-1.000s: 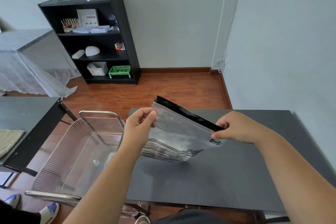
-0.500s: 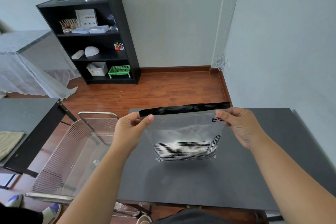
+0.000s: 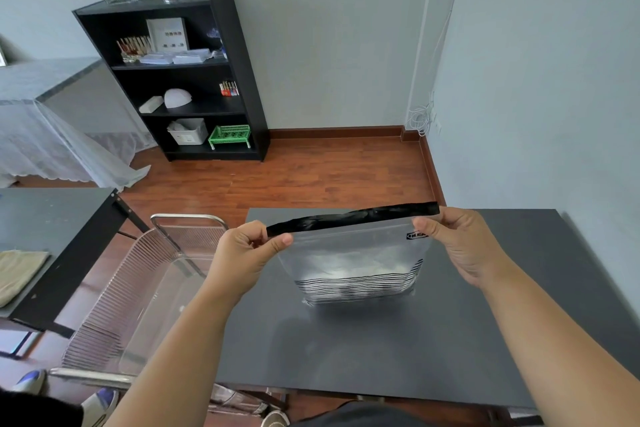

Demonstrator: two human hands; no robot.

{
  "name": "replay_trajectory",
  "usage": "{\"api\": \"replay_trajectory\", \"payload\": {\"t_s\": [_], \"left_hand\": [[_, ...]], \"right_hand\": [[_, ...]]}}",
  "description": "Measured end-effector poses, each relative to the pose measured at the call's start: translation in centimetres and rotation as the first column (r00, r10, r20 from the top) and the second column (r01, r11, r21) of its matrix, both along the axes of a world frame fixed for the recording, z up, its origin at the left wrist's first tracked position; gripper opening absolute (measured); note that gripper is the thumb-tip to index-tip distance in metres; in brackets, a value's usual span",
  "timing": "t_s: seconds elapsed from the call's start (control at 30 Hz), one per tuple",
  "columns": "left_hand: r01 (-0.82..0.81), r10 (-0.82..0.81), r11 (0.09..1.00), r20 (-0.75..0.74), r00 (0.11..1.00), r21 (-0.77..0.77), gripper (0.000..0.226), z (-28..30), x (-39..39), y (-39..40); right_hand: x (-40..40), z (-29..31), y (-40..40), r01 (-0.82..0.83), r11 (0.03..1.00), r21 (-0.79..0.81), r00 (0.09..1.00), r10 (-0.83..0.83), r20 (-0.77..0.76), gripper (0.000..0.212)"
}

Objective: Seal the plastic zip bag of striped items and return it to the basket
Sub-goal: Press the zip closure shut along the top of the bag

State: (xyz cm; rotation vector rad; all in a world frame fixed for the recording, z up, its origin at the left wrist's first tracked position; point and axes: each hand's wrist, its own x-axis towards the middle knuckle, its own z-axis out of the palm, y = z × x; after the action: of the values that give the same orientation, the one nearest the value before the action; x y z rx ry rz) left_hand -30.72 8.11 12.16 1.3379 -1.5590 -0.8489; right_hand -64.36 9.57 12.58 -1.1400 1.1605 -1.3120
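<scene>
Count on my side: one zip bag [image 3: 353, 253], pinched at top corners by my two hands, left hand [image 3: 242, 253] and right hand [image 3: 460, 246]. One wire basket [image 3: 138, 288] off table's [image 3: 346, 350] left edge. One black shelf unit [image 3: 173, 80] at wall.

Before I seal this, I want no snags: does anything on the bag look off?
The zip bag's black zip strip looks wrinkled and slopes down toward the left hand. Nothing spilled.

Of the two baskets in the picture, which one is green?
The small green basket on the bottom shelf of the black bookcase, beside a white bin. The other, the large wire basket left of the dark table, is metal, not green.
</scene>
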Motion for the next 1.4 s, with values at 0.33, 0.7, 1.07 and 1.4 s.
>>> {"api": "replay_trajectory", "payload": {"t_s": [0.33, 0.7, 1.07, 1.4], "left_hand": [[-0.010, 0.020, 0.991, -0.071, 0.997, 0.133, 0.063, -1.0, 0.1, -0.2], [0.097, -0.108, 0.994, 0.242, 0.964, 0.057, 0.012, 1.0, 0.0, -1.2], [0.109, -0.134, 0.986, 0.210, 0.969, 0.124, 0.011, 1.9, 0.4, -1.7], [0.149, -0.163, 0.982, 0.120, 0.979, 0.118, 0.008, 2.1, 0.1, -0.6]], "right_hand": [[-0.2, -0.8, 0.0, -0.128, 0.989, 0.079, 0.976, 0.140, -0.167, 0.031], [0.2, -0.4, -0.1, -0.174, 0.982, 0.075, 0.959, 0.186, -0.214, 0.024], [-0.4, -0.7, 0.6, -0.080, 0.994, 0.072, 0.963, 0.096, -0.253, 0.015], [0.5, 1.6, 1.1, -0.186, 0.976, 0.114, 0.937, 0.211, -0.280, 0.026]]}}
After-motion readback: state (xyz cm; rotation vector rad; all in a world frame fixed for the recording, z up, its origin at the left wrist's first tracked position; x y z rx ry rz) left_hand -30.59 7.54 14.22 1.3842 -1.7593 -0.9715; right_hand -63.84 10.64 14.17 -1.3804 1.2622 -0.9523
